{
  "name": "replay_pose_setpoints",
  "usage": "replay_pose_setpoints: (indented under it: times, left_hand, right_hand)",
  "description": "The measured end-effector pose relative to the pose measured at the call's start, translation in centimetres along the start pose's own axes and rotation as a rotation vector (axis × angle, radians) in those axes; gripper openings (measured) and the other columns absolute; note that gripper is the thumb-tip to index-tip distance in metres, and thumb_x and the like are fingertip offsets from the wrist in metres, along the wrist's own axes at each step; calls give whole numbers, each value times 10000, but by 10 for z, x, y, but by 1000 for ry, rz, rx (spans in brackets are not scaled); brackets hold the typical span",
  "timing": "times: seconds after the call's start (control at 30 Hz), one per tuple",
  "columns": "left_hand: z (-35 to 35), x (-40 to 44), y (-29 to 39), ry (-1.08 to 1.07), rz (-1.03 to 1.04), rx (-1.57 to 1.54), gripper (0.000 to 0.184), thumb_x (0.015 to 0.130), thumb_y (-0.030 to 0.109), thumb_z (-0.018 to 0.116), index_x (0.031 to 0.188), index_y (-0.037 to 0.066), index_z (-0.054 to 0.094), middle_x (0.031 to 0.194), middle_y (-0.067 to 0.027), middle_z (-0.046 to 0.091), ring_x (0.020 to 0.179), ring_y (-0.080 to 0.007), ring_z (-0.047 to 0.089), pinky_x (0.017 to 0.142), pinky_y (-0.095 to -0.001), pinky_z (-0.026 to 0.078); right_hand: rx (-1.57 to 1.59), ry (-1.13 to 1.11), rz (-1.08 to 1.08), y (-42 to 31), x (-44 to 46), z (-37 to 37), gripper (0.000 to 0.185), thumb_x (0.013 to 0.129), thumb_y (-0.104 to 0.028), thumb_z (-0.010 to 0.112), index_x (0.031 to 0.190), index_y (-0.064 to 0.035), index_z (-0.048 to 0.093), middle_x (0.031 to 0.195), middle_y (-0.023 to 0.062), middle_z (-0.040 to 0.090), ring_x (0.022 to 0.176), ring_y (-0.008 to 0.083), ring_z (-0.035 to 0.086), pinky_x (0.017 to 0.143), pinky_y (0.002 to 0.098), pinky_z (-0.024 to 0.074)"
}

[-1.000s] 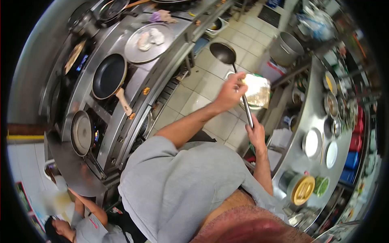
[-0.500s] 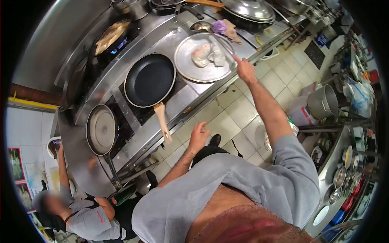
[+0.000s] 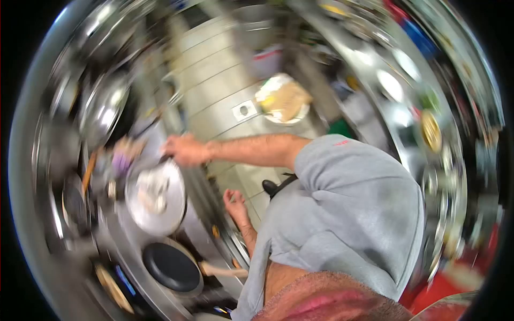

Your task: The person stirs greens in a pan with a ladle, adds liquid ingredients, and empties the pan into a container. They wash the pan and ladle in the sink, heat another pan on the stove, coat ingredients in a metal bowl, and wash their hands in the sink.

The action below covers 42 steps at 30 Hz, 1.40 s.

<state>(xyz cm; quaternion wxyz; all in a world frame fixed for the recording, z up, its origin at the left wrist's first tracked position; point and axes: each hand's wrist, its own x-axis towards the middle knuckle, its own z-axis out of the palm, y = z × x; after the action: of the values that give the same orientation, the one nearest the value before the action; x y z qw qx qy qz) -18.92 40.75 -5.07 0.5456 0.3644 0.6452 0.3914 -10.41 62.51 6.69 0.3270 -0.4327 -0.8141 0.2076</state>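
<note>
My right hand (image 3: 186, 150) is stretched out over the counter's edge, at the rim of a round metal tray (image 3: 155, 224). Its fingers are curled together around a small dark end, too blurred to identify. On the tray lie crumpled whitish pieces (image 3: 152, 187), likewise blurred. Near the stove's front edge hangs my left hand (image 3: 234, 203), fingers apart and loosely bent, holding nothing. Beside the tray sits a black frying pan (image 3: 172, 267) with a pale handle (image 3: 225, 271) pointing toward my body.
A purple cloth (image 3: 122, 163) lies behind the tray, with a domed metal lid (image 3: 104, 109) farther along. Another pan (image 3: 113, 289) stands by a blue flame. Across the tiled floor (image 3: 209, 72) are a round bin (image 3: 284, 101) and a counter with plates (image 3: 390, 85).
The view has swung right, so the stove now lies at the left and the other person is out of sight. My right hand has closed its fingers beside the tray.
</note>
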Motion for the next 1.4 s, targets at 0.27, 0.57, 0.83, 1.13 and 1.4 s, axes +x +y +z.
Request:
replay_pose_setpoints:
  times: [0.27,0.57,0.83,1.13,1.4]
  left_hand:
    - [125,44,58,-523,80,176,431,850,197,561,1214,27,406,1098,-86,492,853,-158,546,680,-285,459]
    - [280,-19,43,-815,57,304,441,856,197,545,1229,25,385,1122,-98,484,869,-201,552,690,-330,459]
    - [387,-163,10,-860,-218,421,403,846,177,565,1191,40,409,1057,-74,504,810,-210,574,648,-313,480]
    - [478,-293,47,-1160,-217,271,372,845,80,546,1192,54,416,1043,-85,536,838,-218,590,695,-311,492]
    - [470,-272,53,-972,-49,332,340,863,138,539,1177,89,420,1087,-62,536,847,-182,569,708,-299,460]
  right_hand:
    - [-196,764,181,-69,-249,-338,302,741,-106,596,1041,-69,583,811,70,533,730,201,533,674,309,441]
    - [-838,1806,661,-200,-654,-612,265,786,-117,543,1013,18,550,887,100,610,736,174,576,625,277,476]
    - [-264,1964,1816,-37,-1076,-672,251,753,-229,612,913,-37,623,733,121,606,530,207,572,454,316,490]
    - [-77,1726,1935,57,-1147,-639,373,729,-247,565,980,26,601,915,173,629,676,272,638,586,339,528]
    - [-633,2169,1797,57,-1168,-674,419,696,-177,592,1042,30,479,1012,269,569,970,395,556,827,390,463]
